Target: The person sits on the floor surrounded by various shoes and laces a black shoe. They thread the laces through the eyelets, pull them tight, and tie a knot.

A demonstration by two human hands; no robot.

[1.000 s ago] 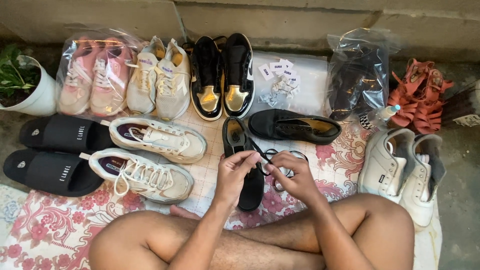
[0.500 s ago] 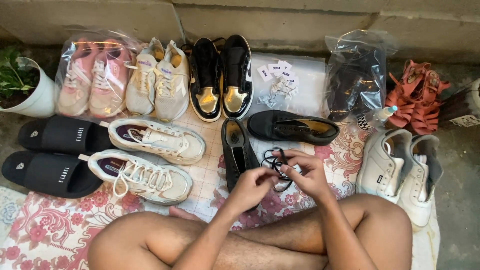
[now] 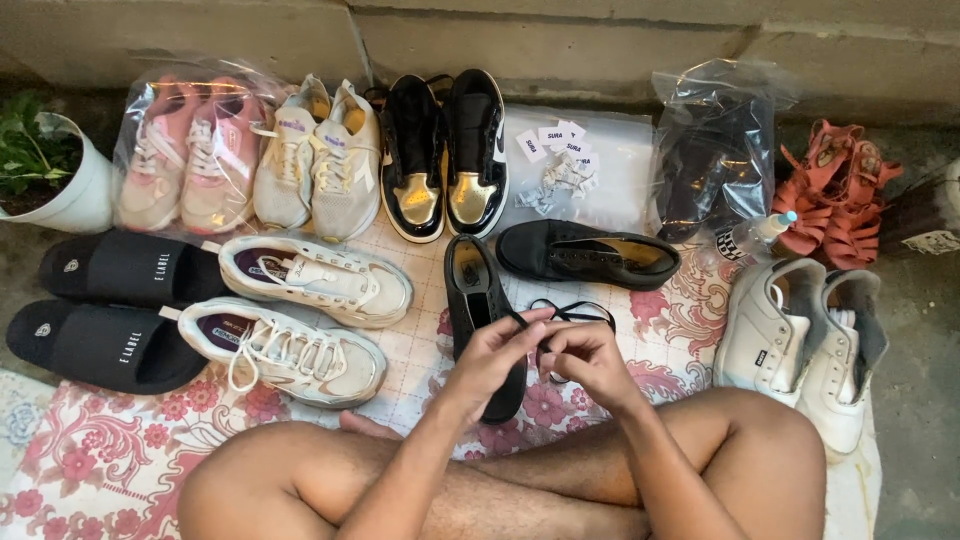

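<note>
Together, left hand (image 3: 492, 352) and right hand (image 3: 588, 358), grip pinched narrow on black shoelace (image 3: 570, 312)

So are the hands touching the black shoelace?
Touching. The head view shows the left hand and right hand pinching the black shoelace over the black shoe.

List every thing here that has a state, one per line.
Left hand: pinching the black lace.
Right hand: pinching the same lace.
Black lace: loose, looped on the cloth.
Near black shoe: unlaced, upright.
Far black shoe: lying on its side.
Pink sneakers: bagged.
White sneakers: laced.
Bottle: capped, lying down.
</note>
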